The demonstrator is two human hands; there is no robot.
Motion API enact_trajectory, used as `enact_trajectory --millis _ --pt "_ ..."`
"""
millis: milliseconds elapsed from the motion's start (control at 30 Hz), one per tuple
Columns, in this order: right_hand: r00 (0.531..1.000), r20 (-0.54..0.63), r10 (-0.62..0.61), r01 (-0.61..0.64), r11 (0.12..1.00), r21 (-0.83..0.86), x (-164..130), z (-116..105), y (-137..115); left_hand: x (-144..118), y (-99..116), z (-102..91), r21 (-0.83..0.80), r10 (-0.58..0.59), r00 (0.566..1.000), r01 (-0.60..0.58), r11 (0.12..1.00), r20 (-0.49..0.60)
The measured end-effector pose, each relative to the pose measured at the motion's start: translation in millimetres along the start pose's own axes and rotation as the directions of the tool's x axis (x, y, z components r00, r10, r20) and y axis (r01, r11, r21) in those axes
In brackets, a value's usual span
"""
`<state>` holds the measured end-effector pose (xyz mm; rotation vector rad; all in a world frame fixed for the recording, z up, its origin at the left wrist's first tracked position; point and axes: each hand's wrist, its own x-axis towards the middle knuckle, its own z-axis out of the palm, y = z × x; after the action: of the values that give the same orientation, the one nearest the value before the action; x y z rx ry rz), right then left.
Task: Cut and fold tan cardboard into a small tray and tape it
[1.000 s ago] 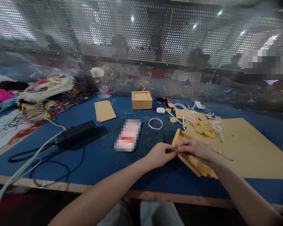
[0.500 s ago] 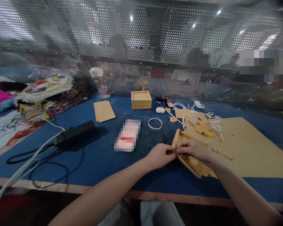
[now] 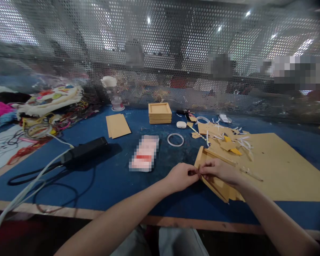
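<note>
My left hand (image 3: 181, 176) and my right hand (image 3: 222, 170) meet fingertip to fingertip at the left corner of a tan cardboard frame (image 3: 216, 185) that lies tilted on the blue table (image 3: 114, 181). Both hands pinch something very small at that corner; it is too small to make out. The frame rests partly on a large tan cardboard sheet (image 3: 280, 167).
A heap of cardboard scraps and white strips (image 3: 224, 137) lies behind the frame. A white ring (image 3: 175, 139), a stack of square frames (image 3: 160, 113), a small tan card (image 3: 118, 125), a black tool with cables (image 3: 84, 151) and a coloured pile (image 3: 42, 106) sit further left. A perforated metal screen (image 3: 160, 53) closes the back.
</note>
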<state>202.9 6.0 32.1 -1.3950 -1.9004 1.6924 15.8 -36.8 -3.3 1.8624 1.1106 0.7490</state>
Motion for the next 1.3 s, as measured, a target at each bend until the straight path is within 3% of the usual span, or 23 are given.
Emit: enact_trajectory --millis 567,1100,1300 --pt "0.999 -0.020 0.025 -0.024 0.998 0.059 -2.0 -1.1 -2.6 -0.6 1.5 -0.9 -0.040 0.017 1.000 -0.017 0.999 -0.007" --pt "1.000 -0.013 0.025 -0.026 0.999 -0.020 -0.7 -0.5 -0.9 -1.6 1.5 -0.7 0.062 -0.003 1.000 0.003 0.998 -0.001" --pt "0.999 0.013 0.038 -0.038 0.998 0.057 -0.6 1.3 -0.5 -1.1 0.2 0.0 0.043 -0.005 1.000 0.004 0.999 0.019"
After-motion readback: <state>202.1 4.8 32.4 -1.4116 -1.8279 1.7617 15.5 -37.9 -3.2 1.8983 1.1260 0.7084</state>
